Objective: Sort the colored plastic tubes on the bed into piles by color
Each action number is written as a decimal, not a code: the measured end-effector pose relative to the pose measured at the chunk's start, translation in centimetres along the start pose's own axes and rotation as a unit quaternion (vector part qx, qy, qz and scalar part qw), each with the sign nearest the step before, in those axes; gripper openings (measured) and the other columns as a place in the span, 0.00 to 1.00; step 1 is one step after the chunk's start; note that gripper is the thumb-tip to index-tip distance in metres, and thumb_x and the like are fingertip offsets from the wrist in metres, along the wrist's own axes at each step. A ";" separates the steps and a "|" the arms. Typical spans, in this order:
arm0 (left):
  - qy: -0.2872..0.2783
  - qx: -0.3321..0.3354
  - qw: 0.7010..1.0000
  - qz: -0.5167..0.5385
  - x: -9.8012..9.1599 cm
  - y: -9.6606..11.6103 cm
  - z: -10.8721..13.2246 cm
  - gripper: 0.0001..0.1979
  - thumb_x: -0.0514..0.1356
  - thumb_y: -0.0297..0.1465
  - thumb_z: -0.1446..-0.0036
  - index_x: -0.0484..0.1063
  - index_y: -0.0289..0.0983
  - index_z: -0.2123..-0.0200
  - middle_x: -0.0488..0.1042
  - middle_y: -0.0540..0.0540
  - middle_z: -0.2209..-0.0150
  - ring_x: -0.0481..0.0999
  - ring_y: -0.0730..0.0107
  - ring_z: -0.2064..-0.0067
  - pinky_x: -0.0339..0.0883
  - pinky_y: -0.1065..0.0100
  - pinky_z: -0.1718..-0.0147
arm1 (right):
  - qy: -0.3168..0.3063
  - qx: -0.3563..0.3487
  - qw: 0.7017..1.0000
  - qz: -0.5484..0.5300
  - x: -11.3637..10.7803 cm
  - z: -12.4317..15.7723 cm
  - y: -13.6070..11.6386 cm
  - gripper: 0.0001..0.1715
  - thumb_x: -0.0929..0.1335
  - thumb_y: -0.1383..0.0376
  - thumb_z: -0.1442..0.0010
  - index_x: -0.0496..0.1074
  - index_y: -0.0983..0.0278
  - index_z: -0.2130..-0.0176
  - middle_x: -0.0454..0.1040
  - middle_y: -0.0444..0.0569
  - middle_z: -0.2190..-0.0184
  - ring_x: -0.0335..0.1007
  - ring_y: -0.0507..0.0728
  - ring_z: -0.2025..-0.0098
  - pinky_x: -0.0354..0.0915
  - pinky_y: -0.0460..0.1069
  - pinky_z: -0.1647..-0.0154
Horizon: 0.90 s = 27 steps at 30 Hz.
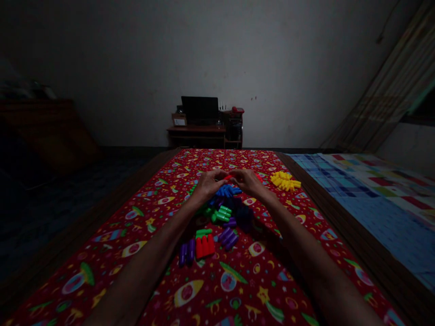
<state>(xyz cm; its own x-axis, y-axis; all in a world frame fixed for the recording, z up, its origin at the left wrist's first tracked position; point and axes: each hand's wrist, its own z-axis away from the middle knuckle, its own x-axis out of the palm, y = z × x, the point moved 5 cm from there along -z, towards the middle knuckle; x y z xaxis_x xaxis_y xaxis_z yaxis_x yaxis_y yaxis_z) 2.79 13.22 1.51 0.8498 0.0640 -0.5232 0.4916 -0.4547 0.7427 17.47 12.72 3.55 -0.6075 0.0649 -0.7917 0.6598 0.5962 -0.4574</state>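
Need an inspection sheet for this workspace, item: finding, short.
Surface: patterned red cloth, dimly lit.
Job's things: loose blue pieces, green pieces, purple pieces and red pieces near the middle; yellow pieces grouped apart at right.
Clutter: cardboard box beside the monitor on the far desk.
Grip: left hand and right hand meet at a red piece, apparently pinching it.
Cables: thin cord-like line, upper-right wall.
Surroundings: curtain right, wooden cabinet left.

There lie three near red pieces [204, 246], two leftmost purple pieces [191, 250], one yellow pile [283, 181].
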 end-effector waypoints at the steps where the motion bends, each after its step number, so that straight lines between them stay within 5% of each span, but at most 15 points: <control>1: 0.001 -0.001 1.000 -0.008 -0.2 0.1 0.0 0.12 0.63 0.35 0.51 0.77 0.36 0.64 0.81 0.45 0.64 0.79 0.64 0.62 0.72 0.64 0.59 | 0.009 0.011 1.000 0.020 -0.1 0.0 0.5 0.14 0.67 0.65 0.39 0.78 0.67 0.56 0.80 0.52 0.66 0.75 0.55 0.66 0.63 0.46 0.64; 7: -0.001 -0.002 0.996 -0.088 -3.7 0.8 0.7 0.14 0.58 0.36 0.47 0.77 0.37 0.61 0.81 0.45 0.60 0.79 0.63 0.60 0.72 0.64 0.58 | 0.107 0.126 0.979 0.118 -2.3 0.8 6.7 0.15 0.66 0.64 0.37 0.78 0.66 0.54 0.78 0.57 0.57 0.73 0.59 0.54 0.63 0.49 0.53; 10: -0.100 0.005 0.985 -0.139 -4.5 1.8 3.5 0.14 0.57 0.39 0.45 0.77 0.39 0.61 0.80 0.46 0.60 0.78 0.63 0.59 0.71 0.66 0.57 | 0.069 0.135 0.974 0.168 -1.6 1.1 8.2 0.16 0.65 0.62 0.37 0.78 0.65 0.54 0.76 0.57 0.52 0.69 0.60 0.49 0.62 0.52 0.48; 13: -0.251 0.021 0.949 -0.191 -4.1 2.9 8.7 0.14 0.58 0.40 0.44 0.77 0.41 0.59 0.79 0.48 0.58 0.78 0.64 0.57 0.70 0.68 0.56 | 0.027 0.138 0.968 0.209 -0.3 1.3 8.4 0.16 0.65 0.61 0.37 0.78 0.64 0.55 0.75 0.58 0.52 0.66 0.63 0.46 0.62 0.54 0.47; 16: -0.334 0.062 0.910 -0.237 -3.3 3.6 13.7 0.20 0.63 0.40 0.47 0.73 0.45 0.50 0.74 0.46 0.50 0.74 0.60 0.49 0.67 0.64 0.51 | 0.016 0.140 0.964 0.224 0.4 1.5 8.4 0.16 0.65 0.63 0.38 0.78 0.65 0.55 0.76 0.58 0.54 0.64 0.64 0.45 0.62 0.56 0.48; 19: -0.329 0.095 0.890 -0.302 -2.3 3.4 16.0 0.24 0.66 0.35 0.50 0.71 0.44 0.48 0.72 0.42 0.47 0.69 0.53 0.44 0.64 0.58 0.46 | 0.053 0.127 0.968 0.208 -0.1 1.4 8.2 0.17 0.65 0.65 0.38 0.77 0.66 0.52 0.77 0.58 0.54 0.67 0.62 0.47 0.63 0.54 0.47; 23: -0.288 0.108 0.908 -0.284 -1.4 2.7 15.1 0.18 0.59 0.30 0.45 0.71 0.43 0.50 0.73 0.44 0.51 0.72 0.60 0.50 0.65 0.61 0.48 | 0.098 0.108 0.978 0.151 -1.6 0.7 5.9 0.16 0.64 0.66 0.37 0.77 0.65 0.53 0.79 0.56 0.57 0.73 0.59 0.52 0.65 0.51 0.51; 27: -0.257 0.048 0.941 -0.217 -2.1 1.4 13.0 0.16 0.53 0.27 0.45 0.74 0.43 0.55 0.76 0.48 0.60 0.75 0.66 0.60 0.68 0.68 0.58 | 0.006 0.021 1.000 0.019 -0.7 0.4 0.4 0.15 0.65 0.66 0.37 0.78 0.64 0.54 0.80 0.51 0.64 0.76 0.54 0.63 0.65 0.46 0.61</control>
<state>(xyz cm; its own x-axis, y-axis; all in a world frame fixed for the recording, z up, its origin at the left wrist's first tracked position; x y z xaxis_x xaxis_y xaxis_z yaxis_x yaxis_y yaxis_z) -0.80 0.91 -1.73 0.3572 -0.1643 -0.9195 0.7304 -0.5644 0.3846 18.30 12.60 3.73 -0.5864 0.0963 -0.8043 0.7008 0.5583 -0.4441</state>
